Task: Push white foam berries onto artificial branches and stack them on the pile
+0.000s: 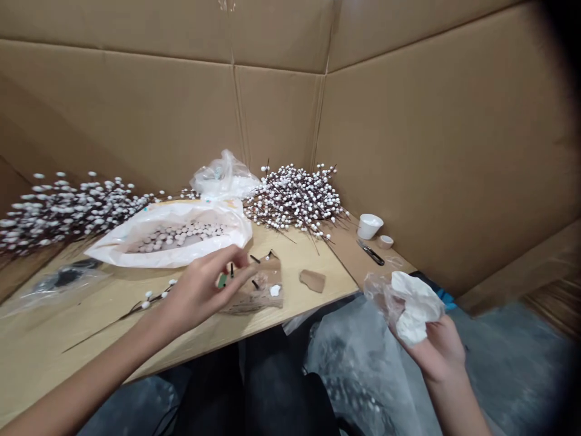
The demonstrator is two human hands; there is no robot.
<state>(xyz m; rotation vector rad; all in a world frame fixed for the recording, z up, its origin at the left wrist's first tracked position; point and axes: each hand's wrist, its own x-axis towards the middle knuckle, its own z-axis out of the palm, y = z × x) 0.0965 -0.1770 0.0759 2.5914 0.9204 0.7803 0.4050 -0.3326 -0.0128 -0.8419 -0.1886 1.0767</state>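
My left hand [204, 287] hovers above a piece of cardboard [267, 300] near the table's front edge. Its thumb and forefinger come together in a pinch, and whatever may be between the tips is too small to make out. Several short black pieces [255, 284] and a white blob [275, 290] lie on that cardboard. Beside my left forearm is a single stem with white berries [147, 300]. Off the table to the right, my right hand [442, 348] is closed around a crumpled white tissue [415, 303] and some clear plastic film [379, 290].
An open white bag of pale beads [167, 209] lies behind my left hand. Berry stems are heaped at the left [82, 209] and the back [295, 197]. Right: a white cup [370, 226], tape roll [385, 242] and snips [371, 252]. Cardboard walls [281, 115] enclose the table.
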